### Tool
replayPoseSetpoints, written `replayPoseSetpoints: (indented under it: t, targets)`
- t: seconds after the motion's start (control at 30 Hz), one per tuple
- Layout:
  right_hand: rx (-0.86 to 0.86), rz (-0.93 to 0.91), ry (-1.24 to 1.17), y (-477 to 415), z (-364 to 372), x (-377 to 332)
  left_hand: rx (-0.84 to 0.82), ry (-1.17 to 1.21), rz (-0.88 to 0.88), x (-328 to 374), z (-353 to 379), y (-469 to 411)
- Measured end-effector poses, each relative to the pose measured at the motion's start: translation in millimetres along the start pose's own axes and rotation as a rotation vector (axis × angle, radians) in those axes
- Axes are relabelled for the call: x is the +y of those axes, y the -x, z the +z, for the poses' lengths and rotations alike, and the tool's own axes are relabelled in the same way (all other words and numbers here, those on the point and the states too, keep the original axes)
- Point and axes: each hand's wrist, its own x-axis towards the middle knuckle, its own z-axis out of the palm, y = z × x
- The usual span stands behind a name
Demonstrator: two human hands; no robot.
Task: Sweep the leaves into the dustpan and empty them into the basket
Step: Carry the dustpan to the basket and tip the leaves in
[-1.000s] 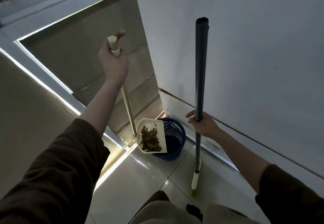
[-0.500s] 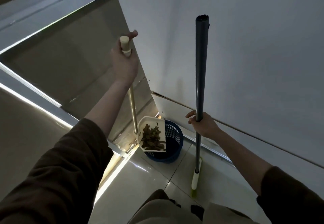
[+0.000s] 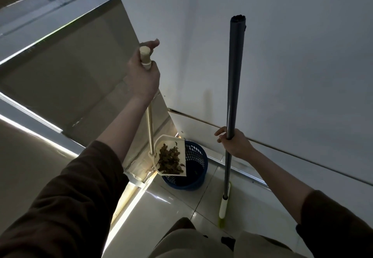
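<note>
A cream dustpan [image 3: 178, 141] on a long gold handle [image 3: 149, 128] hangs over the left rim of a blue mesh basket [image 3: 196, 162]. Dry brown leaves [image 3: 169, 160] lie heaped in the pan, which is tilted with its open edge toward the basket. My left hand [image 3: 143, 76] is shut around the top of the dustpan handle. My right hand [image 3: 235, 142] grips the grey broom pole [image 3: 235, 72] at mid-height. The broom stands upright on the floor, its white collar [image 3: 224, 205] and green bristles near my feet.
The basket stands in a corner between a white wall [image 3: 282, 56] and a reflective metal panel [image 3: 70, 76]. Glossy floor tiles [image 3: 161, 207] lie in front. My knees in beige trousers [image 3: 201, 243] show at the bottom edge.
My left hand and the dustpan handle have shifted right, toward the wall. The pan has moved further over the basket and tilted more. The broom has stayed put.
</note>
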Motion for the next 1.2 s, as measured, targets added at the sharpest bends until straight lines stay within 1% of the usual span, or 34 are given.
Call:
replayPoseSetpoints:
  t: [0.33, 0.57, 0.7, 0.87, 1.03, 1.2]
  targets:
    - [0.031, 0.018, -0.057, 8.0, -8.1, 5.2, -0.026, 0.034, 0.034, 4.1, -4.3, 12.9]
    - [0.027, 0.017, -0.082, 18.2, -4.2, 5.6, -0.099, 0.013, -0.007, 7.3, -4.3, 22.5]
    - [0.029, 0.011, -0.06, 22.2, -4.0, 6.3, -0.059, -0.008, -0.014, 7.6, -0.4, 27.0]
    - [0.032, 0.013, -0.052, 24.7, -7.1, 9.8, -0.125, 0.003, -0.049, 11.8, 0.4, 28.8]
    - [0.037, 0.023, -0.074, 25.1, -9.6, 11.9, -0.105, -0.003, -0.056, 13.0, 5.0, 29.7]
    - [0.043, 0.019, -0.057, 25.4, -9.8, 12.1, -0.179, -0.012, -0.09, 13.0, 10.7, 31.2]
